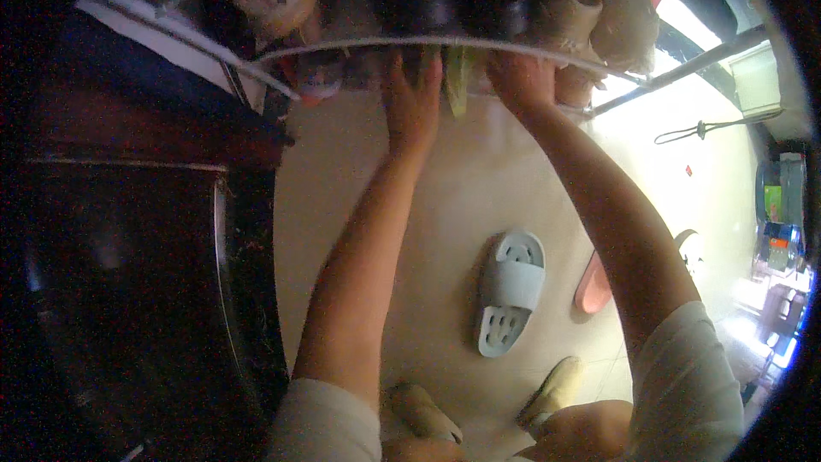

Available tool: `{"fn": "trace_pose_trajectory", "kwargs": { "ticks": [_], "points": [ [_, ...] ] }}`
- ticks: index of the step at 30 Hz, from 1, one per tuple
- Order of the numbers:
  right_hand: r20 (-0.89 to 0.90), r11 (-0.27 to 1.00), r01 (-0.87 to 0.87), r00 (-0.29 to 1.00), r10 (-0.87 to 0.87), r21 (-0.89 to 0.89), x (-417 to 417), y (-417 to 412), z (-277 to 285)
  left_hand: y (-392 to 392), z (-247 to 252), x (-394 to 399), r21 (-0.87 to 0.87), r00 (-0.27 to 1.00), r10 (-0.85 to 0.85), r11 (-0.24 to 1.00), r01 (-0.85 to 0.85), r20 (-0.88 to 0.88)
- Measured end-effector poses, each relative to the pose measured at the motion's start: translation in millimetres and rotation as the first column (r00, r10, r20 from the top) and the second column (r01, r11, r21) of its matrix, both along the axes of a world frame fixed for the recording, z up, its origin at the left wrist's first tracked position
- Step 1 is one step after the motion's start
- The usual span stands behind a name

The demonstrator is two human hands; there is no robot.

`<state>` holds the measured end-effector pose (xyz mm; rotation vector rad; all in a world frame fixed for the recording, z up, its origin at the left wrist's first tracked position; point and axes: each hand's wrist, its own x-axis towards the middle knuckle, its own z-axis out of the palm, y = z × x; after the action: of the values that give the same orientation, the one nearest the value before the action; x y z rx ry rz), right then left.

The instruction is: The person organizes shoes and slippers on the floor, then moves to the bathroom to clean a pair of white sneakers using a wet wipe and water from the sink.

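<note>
Both my arms reach forward to a rack with a pale metal rail (474, 45) at the top of the view. Under the rail, my left hand (414, 99) has its fingers extended into the dim space of the rack; its fingertips are hard to see. A yellow-green strip (457, 80) hangs between my hands, to the right of my left hand. My right hand (526, 80) is by the rail, next to tan shoes (571, 13) on the rack. Its fingers are partly hidden in shadow, and whether it grips anything does not show.
A light blue slide sandal (513, 292) lies on the tiled floor, with a pink slipper (594, 289) to its right. My feet in tan footwear (423, 410) stand below. Dark furniture (128, 269) fills the left side. A cord loop (700, 129) is at the right.
</note>
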<state>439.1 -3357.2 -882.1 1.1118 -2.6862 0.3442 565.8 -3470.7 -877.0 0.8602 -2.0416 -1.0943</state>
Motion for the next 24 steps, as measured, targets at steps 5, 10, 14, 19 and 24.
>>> {"fn": "trace_pose_trajectory", "kwargs": {
  "ticks": [5,10,14,19,24],
  "points": [
    [-0.431,0.999,-0.007,0.902,0.023,0.039,-43.6,62.4,-18.7,96.9,-20.4,167.2,-0.157,0.921,-0.351,0.913,0.377,0.172],
    [-0.032,0.977,-0.119,0.991,0.127,0.179,-49.0,60.7,30.4,162.0,-0.7,239.5,0.039,0.754,-0.603,0.787,0.616,0.26],
    [-0.278,0.961,-0.188,0.93,0.241,0.202,-13.3,82.0,36.0,189.5,6.5,233.6,0.084,0.691,-0.675,0.728,0.68,0.26],
    [0.217,0.97,-0.216,0.958,0.189,0.11,90.7,151.9,54.3,195.8,-2.4,219.3,0.165,0.716,-0.606,0.791,0.59,0.348],
    [0.694,0.981,0.173,0.718,-0.062,-0.092,169.3,225.4,57.1,167.0,-2.4,219.4,0.011,0.558,-0.558,0.713,0.701,0.614]
  ]
}}
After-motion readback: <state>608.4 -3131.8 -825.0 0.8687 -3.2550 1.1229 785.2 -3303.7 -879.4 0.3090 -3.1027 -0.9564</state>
